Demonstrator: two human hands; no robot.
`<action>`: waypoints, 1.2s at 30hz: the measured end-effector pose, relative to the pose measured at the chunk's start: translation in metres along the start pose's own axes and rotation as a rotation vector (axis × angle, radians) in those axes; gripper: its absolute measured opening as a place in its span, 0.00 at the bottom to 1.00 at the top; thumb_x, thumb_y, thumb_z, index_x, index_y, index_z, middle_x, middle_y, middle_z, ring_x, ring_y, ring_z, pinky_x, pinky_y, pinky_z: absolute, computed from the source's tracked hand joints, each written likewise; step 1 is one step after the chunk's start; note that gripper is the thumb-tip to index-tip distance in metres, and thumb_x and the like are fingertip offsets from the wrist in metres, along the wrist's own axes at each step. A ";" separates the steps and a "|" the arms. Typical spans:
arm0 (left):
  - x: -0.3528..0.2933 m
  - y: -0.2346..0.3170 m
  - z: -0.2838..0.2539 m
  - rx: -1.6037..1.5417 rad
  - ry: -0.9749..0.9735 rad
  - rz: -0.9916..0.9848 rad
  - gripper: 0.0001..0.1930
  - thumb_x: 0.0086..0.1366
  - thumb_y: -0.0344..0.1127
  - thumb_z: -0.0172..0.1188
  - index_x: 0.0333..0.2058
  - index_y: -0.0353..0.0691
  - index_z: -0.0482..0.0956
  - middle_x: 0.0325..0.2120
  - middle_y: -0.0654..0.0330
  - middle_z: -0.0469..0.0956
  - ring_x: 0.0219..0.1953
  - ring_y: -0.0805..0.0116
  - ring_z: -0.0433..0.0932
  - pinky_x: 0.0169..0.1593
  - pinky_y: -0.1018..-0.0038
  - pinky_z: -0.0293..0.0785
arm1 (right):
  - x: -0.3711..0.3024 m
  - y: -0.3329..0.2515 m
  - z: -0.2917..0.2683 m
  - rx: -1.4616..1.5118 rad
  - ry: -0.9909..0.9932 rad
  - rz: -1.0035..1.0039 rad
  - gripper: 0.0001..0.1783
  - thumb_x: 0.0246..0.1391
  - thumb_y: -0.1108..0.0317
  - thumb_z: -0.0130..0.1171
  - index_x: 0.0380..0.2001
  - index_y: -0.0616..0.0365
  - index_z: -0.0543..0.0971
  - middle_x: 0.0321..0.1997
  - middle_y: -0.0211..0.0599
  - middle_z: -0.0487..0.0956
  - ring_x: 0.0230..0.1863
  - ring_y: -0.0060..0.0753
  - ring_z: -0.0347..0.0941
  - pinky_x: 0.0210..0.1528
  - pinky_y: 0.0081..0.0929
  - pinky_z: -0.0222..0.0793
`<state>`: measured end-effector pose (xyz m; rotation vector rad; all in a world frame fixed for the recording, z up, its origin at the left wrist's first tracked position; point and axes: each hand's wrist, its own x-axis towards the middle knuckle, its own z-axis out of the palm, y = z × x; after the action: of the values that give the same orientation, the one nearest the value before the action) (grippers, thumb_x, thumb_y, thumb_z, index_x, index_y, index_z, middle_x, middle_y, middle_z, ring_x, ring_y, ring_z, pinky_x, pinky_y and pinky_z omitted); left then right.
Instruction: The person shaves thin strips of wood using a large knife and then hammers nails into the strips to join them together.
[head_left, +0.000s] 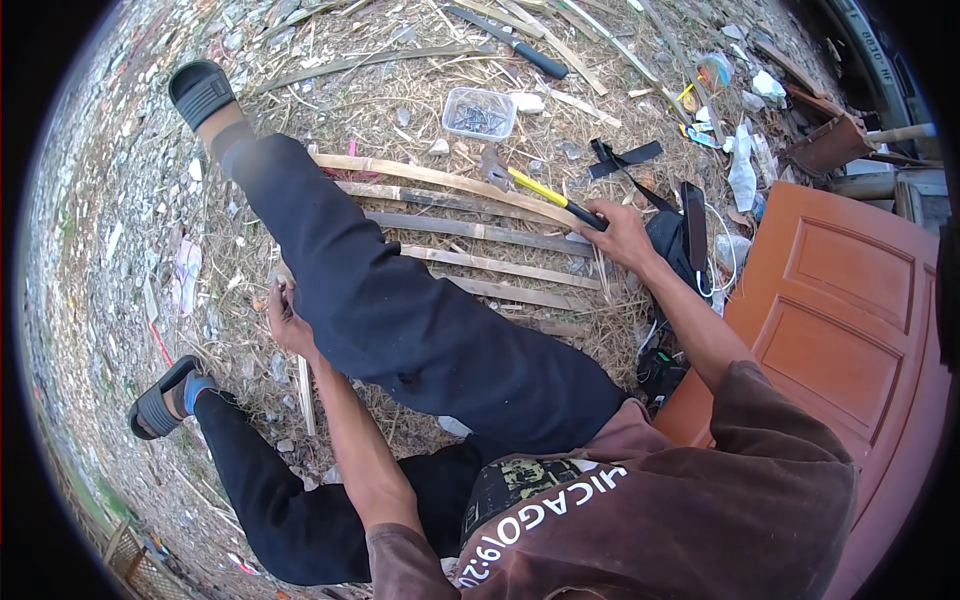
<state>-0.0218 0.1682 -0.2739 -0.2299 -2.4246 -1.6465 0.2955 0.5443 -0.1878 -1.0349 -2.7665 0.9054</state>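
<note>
My right hand point(618, 238) is closed around the black grip of a hammer point(540, 188). Its shaft is yellow past the grip, and the dull head rests at or just over the nearest strips. Several split bamboo strips point(480, 232) lie side by side on the ground, running under my raised leg. On the other side of that leg is my left hand point(290, 318), its fingers curled together near the strips' left ends. What those fingers hold, if anything, is too small to make out. A see-through plastic tub point(479, 113) with small dark nails sits beyond the strips.
A machete point(520, 50) with a dark handle lies among loose bamboo pieces at the far side. To the right are a black strap point(625, 158), a dark bag point(670, 240) with a white cable, and an orange-brown panelled door point(830, 320). Stones, dry straw and litter cover the ground.
</note>
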 end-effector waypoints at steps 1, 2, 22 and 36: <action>0.005 -0.019 -0.002 0.018 0.007 0.052 0.13 0.67 0.28 0.61 0.48 0.26 0.79 0.41 0.47 0.83 0.39 0.65 0.83 0.44 0.72 0.78 | 0.003 -0.002 0.000 -0.002 0.011 -0.002 0.14 0.46 0.66 0.68 0.36 0.60 0.80 0.28 0.46 0.79 0.31 0.51 0.76 0.36 0.39 0.70; 0.006 -0.023 -0.001 0.036 0.010 0.099 0.13 0.66 0.28 0.61 0.47 0.27 0.80 0.40 0.47 0.83 0.39 0.64 0.83 0.44 0.71 0.78 | 0.005 -0.002 -0.001 -0.008 0.021 0.000 0.14 0.46 0.66 0.68 0.36 0.60 0.80 0.28 0.46 0.79 0.31 0.51 0.77 0.37 0.40 0.70; 0.011 0.004 -0.002 0.356 0.062 0.117 0.12 0.62 0.33 0.65 0.41 0.32 0.84 0.43 0.49 0.83 0.44 0.56 0.83 0.49 0.68 0.77 | 0.016 -0.066 -0.015 0.525 0.153 0.215 0.09 0.58 0.65 0.65 0.31 0.58 0.78 0.18 0.15 0.65 0.19 0.09 0.60 0.20 0.15 0.51; 0.011 0.011 0.000 0.300 0.032 0.015 0.14 0.62 0.33 0.65 0.45 0.35 0.84 0.41 0.49 0.84 0.42 0.56 0.84 0.48 0.67 0.77 | 0.016 -0.255 0.026 1.090 -0.350 -0.019 0.12 0.67 0.59 0.55 0.40 0.57 0.72 0.22 0.21 0.67 0.19 0.07 0.59 0.19 0.11 0.54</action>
<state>-0.0300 0.1729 -0.2609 -0.1724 -2.5951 -1.2462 0.1279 0.3869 -0.0729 -0.6440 -1.8545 2.3256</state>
